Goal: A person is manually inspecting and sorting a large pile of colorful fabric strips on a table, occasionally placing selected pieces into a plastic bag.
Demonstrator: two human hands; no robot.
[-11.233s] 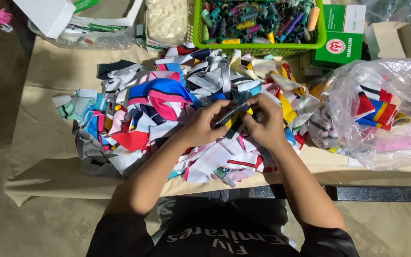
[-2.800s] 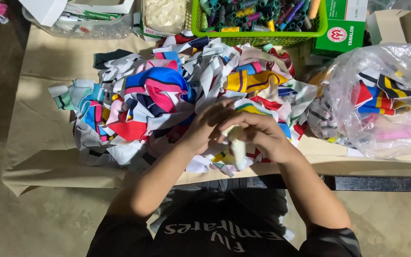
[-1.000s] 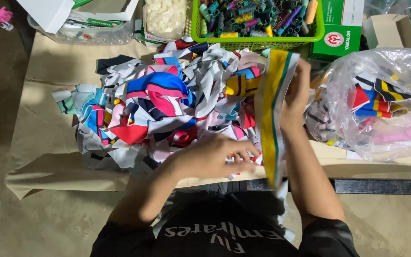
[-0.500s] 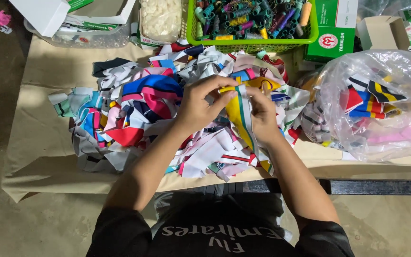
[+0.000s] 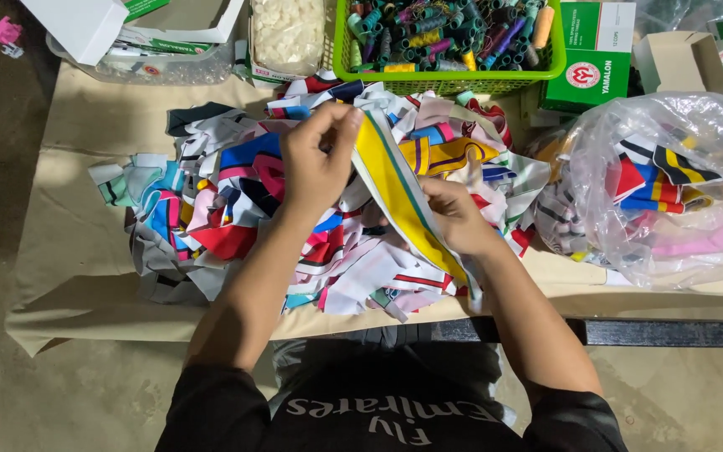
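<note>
A long yellow fabric strip point(image 5: 395, 188) with green and white edge stripes runs slantwise over a big pile of coloured fabric scraps point(image 5: 236, 209) on the table. My left hand point(image 5: 315, 159) pinches the strip's upper end near the top of the pile. My right hand point(image 5: 458, 218) grips the strip lower down, at its right edge. The strip's lower end hangs past the table's front edge.
A green basket point(image 5: 445, 82) of thread spools stands at the back, with green and white boxes point(image 5: 587, 54) beside it. A clear plastic bag point(image 5: 671, 184) full of fabric pieces lies at the right. A tub of white pieces point(image 5: 286, 33) and white boxes sit at the back left.
The yellow strip was lifted from the pile and held upright by my right hand; now both hands hold it stretched slantwise, my left hand having moved up to its top end.
</note>
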